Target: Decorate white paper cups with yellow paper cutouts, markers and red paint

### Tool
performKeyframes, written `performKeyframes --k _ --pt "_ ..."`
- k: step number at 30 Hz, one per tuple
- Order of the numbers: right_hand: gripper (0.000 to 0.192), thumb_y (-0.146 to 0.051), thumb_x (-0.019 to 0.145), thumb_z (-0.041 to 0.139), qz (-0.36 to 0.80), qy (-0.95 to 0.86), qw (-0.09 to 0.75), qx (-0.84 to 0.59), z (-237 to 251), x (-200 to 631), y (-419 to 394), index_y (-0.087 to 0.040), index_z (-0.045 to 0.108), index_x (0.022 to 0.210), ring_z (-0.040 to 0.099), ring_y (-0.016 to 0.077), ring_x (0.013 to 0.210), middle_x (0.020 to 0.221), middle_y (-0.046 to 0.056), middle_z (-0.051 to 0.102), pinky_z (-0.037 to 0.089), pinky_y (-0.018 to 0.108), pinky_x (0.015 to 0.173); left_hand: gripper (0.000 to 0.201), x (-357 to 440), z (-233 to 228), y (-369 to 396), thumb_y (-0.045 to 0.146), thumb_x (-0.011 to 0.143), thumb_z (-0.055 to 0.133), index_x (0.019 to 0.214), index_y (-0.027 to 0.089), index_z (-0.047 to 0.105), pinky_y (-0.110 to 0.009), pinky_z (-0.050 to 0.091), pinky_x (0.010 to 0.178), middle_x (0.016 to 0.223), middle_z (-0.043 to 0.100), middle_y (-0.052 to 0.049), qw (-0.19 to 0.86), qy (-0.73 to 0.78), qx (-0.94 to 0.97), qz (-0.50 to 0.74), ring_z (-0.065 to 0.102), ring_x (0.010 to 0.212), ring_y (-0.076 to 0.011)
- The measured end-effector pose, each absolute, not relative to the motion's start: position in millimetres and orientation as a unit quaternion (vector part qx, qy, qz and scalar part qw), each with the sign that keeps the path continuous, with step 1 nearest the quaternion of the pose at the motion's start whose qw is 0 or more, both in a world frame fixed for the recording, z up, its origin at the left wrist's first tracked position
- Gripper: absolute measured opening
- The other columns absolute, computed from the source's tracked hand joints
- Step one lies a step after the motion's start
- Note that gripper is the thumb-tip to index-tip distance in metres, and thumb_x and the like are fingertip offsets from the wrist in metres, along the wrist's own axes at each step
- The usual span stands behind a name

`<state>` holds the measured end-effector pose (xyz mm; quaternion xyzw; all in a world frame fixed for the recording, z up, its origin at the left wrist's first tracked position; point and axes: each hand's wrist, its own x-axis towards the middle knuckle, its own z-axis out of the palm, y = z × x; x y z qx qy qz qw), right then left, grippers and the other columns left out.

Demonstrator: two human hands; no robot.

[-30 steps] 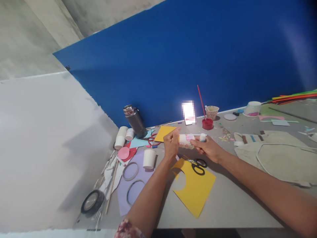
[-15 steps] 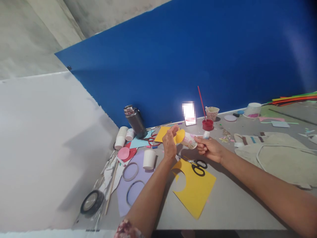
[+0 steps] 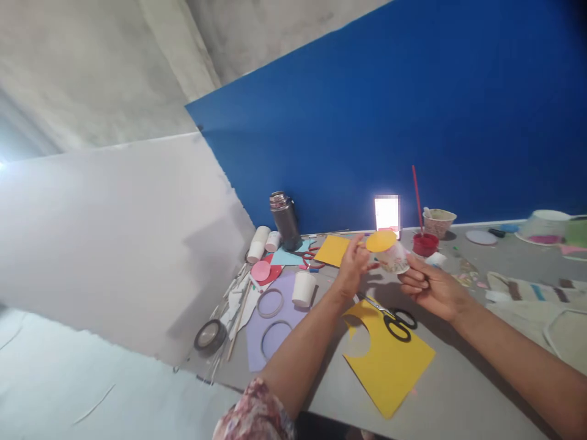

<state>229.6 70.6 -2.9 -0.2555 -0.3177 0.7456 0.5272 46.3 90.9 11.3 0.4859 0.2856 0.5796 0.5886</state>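
Head view, looking down on a person's two bare hands above a grey worktop (image 3: 449, 391). A patterned paper cup (image 3: 393, 260) is held in the air toward the back edge, clear of the surface. The right hand (image 3: 431, 287) has its fingers pinched on the cup's lower right side. A small white tube (image 3: 436, 260) shows just above its knuckles; whether it is gripped cannot be told.

A yellow disc (image 3: 381, 241) covers the cup's upper end. The cup's long axis leans from lower right to upper left, so the disc faces up and toward the left hand (image 3: 352, 269). That hand is nearer the disc: its fingers are parted and loosely curved beside the disc's left side, though contact is unclear. The right hand is nearer the opposite end.

Below the hands, toward the worktop's front edge, lies a yellow sheet (image 3: 398, 373) with a round cut-out at its left; black-handled scissors (image 3: 392, 315) rest across its upper part.
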Motion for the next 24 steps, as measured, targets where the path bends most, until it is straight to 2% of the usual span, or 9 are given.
performKeyframes --k 2,4,7,9,12,15,17,21,24 --pt "0.055 -0.043 0.072 0.094 0.738 -0.324 0.535 -0.255 -3 230 70 -0.023 0.044 0.070 0.013 0.0068 0.050 0.055 -0.012 0.021 0.030 0.017 0.042 0.087 53 15 83 0.054 0.053 0.099 0.128 0.023 0.067 -0.041 0.054 0.101 0.130 0.070 -0.012 0.587 0.270 0.529 0.551 0.062 0.127 -0.0319" --pt "0.053 -0.047 0.075 0.092 0.735 -0.340 0.525 -0.261 -4 229 67 -0.023 0.045 0.069 0.012 0.0075 0.050 0.056 -0.011 0.021 0.031 0.019 0.041 0.082 60 20 76 0.043 0.050 0.102 0.121 0.020 0.069 -0.042 0.053 0.101 0.120 0.072 -0.011 0.585 0.278 0.539 0.538 0.066 0.115 -0.0293" --pt "0.055 -0.049 0.074 0.092 0.746 -0.347 0.506 -0.259 -6 224 63 -0.022 0.045 0.064 0.012 0.0074 0.051 0.056 -0.010 0.020 0.032 0.018 0.041 0.079 67 26 68 0.037 0.045 0.103 0.115 0.017 0.071 -0.043 0.054 0.097 0.109 0.073 -0.009 0.581 0.303 0.511 0.556 0.069 0.099 -0.0252" --pt "0.051 -0.048 0.074 0.092 0.758 -0.342 0.493 -0.254 -7 223 61 -0.020 0.049 0.065 0.012 0.0069 0.051 0.057 -0.010 0.022 0.031 0.017 0.041 0.078 62 30 67 0.036 0.045 0.103 0.113 0.017 0.071 -0.043 0.055 0.095 0.108 0.074 -0.009 0.559 0.325 0.499 0.576 0.069 0.095 -0.0243" --pt "0.036 -0.046 0.075 0.091 0.764 -0.329 0.481 -0.277 -10 224 61 -0.020 0.068 0.082 0.014 0.0060 0.051 0.060 -0.009 0.029 0.030 0.015 0.040 0.067 31 39 69 0.033 0.052 0.100 0.111 0.017 0.072 -0.042 0.057 0.092 0.109 0.076 -0.010 0.482 0.384 0.506 0.604 0.071 0.096 -0.0254" --pt "0.039 -0.045 0.075 0.091 0.753 -0.329 0.481 -0.305 -16 228 66 -0.019 0.076 0.099 0.018 0.0057 0.051 0.061 -0.009 0.031 0.031 0.015 0.040 0.054 -33 53 69 0.025 0.062 0.094 0.110 0.019 0.072 -0.037 0.058 0.088 0.111 0.078 -0.010 0.331 0.501 0.502 0.623 0.073 0.098 -0.0256" --pt "0.037 -0.045 0.075 0.091 0.749 -0.335 0.479 -0.311 -20 230 69 -0.019 0.077 0.097 0.020 0.0056 0.050 0.060 -0.008 0.031 0.032 0.016 0.040 0.051 -87 63 65 0.024 0.067 0.091 0.114 0.019 0.071 -0.036 0.059 0.086 0.110 0.078 -0.011 0.236 0.592 0.463 0.616 0.074 0.098 -0.0256" --pt "0.031 -0.043 0.074 0.091 0.755 -0.337 0.462 -0.321 -26 229 71 -0.021 0.078 0.092 0.022 0.0055 0.049 0.060 -0.007 0.034 0.034 0.017 0.040 0.047 -186 72 56 0.020 0.077 0.084 0.121 0.018 0.067 -0.035 0.058 0.086 0.117 0.076 -0.013 0.142 0.688 0.381 0.601 0.072 0.107 -0.0264" --pt "0.037 -0.043 0.067 0.096 0.759 -0.332 0.452 -0.332 -29 228 70 -0.019 0.079 0.091 0.024 0.0047 0.049 0.059 -0.007 0.035 0.034 0.017 0.040 0.041 -230 64 55 0.024 0.085 0.081 0.122 0.014 0.066 -0.037 0.059 0.087 0.117 0.074 -0.013 0.084 0.750 0.335 0.564 0.071 0.104 -0.0244"
